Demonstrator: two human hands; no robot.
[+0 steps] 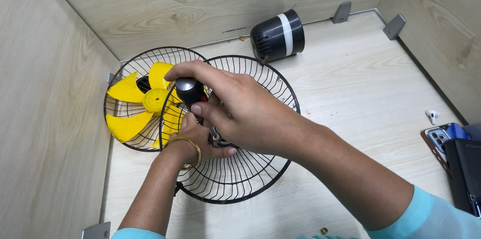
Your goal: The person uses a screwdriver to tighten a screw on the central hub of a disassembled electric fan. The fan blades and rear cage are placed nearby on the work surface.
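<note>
Black wire guard (235, 179): right hand (245, 111) grips screwdriver (189, 90), keep vertical; left hand (198, 141) below pinches hub w/ fingers, steady

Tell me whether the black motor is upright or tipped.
Tipped: the black motor lies on its side on the table, its white band running vertically.

A pale wooden tabletop (361, 99) sits boxed in by light wood walls (45, 119) on three sides. Small grey metal brackets (341, 13) join them at the corners. The light is bright and even.
</note>
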